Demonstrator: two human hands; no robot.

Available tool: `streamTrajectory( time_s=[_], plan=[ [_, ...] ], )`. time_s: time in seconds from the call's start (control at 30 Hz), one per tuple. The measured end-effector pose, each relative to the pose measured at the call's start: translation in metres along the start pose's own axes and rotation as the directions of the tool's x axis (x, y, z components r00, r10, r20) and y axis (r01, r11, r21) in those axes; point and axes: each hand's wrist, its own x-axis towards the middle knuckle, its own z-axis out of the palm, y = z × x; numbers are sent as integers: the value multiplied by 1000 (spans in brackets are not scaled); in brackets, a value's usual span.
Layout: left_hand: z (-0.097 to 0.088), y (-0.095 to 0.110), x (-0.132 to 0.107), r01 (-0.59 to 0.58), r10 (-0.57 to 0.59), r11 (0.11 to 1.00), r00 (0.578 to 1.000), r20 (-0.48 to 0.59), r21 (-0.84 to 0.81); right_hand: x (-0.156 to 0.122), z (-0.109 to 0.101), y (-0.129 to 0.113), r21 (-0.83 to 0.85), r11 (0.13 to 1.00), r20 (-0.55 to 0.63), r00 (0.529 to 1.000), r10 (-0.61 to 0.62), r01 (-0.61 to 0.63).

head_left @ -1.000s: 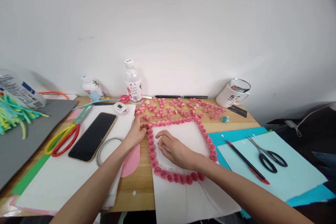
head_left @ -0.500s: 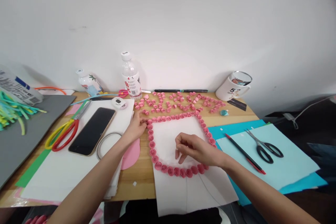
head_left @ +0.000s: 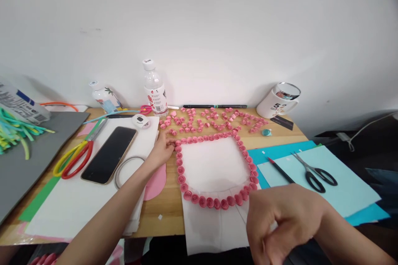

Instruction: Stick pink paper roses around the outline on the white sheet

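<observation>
A white sheet of paper lies at the table's front edge. Small pink rolled paper roses line a rounded, shield-like outline on it. My left hand rests at the outline's far left corner, its fingers stretched toward the corner rose and apart, holding nothing visible. Close to the camera, right of the sheet's front part, my right hand is raised with its fingers curled in. Whatever it may hold is hidden. More loose pink roses are scattered behind the sheet.
On the left lie a phone, red-yellow scissors and papers. A water bottle and a mug stand by the wall. Black-handled scissors and a red-tipped pen rest on blue sheets at right.
My right hand has moved from above the middle of the outline toward me and to the right, with its fingers curled. My left hand stays at the corner.
</observation>
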Motion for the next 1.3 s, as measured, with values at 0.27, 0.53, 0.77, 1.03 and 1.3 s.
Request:
streamTrajectory(
  time_s=[0.27,0.53,0.77,1.03,1.3],
  plan=[
    [0,-5,2,-17,17,1000,1000,9,3,28,-1,30,-31,979,-84,976,200,-203],
    [0,-6,4,-30,29,999,1000,11,39,37,7,12,-405,914,-493,843,-215,-4],
    [1,-7,3,-48,48,996,999,6,69,79,-17,29,-658,697,-554,809,-193,-284],
    [0,-10,4,-77,77,994,997,1,80,105,-20,27,-482,699,-719,694,28,-528],
    [0,-10,2,-80,81,990,997,-3,112,77,-34,48,-657,738,-446,869,-212,-157]
  ],
)
